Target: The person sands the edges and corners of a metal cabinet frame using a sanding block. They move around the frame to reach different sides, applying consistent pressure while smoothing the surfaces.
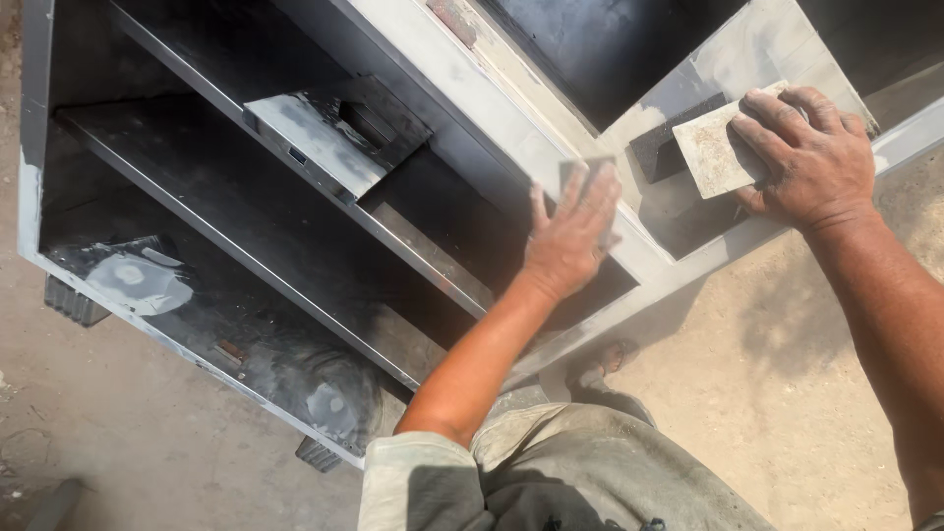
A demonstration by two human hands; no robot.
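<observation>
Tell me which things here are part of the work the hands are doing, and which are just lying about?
In use:
- right hand pressing sandpaper sheet
- left hand flat on the grey metal cabinet

Lying about:
- small metal box on a shelf
- dirt floor

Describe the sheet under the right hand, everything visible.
The sandpaper sheet is a pale, dusty, roughly rectangular piece, worn and off-white. It lies flat on the grey metal cabinet frame, partly over a dark opening. The right hand presses on its right side, fingers spread over its edge; the left part shows uncovered.
</observation>
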